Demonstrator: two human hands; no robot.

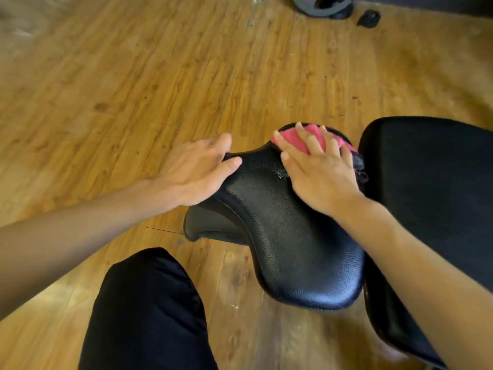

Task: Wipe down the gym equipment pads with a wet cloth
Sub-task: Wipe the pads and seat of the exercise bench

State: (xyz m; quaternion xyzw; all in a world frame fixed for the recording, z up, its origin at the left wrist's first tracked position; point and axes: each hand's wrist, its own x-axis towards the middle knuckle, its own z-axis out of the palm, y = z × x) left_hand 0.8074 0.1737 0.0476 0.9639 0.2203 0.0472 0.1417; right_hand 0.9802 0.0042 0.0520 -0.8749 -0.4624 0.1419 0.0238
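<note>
A black textured saddle-shaped pad fills the middle of the view, with a wet smear near its narrow far end. My right hand lies flat with spread fingers on a pink cloth, pressing it onto the pad's far end. My left hand grips the pad's left edge, thumb on top and fingers wrapped under the rim. A larger black fabric-covered pad stands right beside it, partly hidden by my right forearm.
Wooden plank floor spreads all around. My knee in black trousers is at the bottom centre. A dark sandal and a small black object lie at the far top right.
</note>
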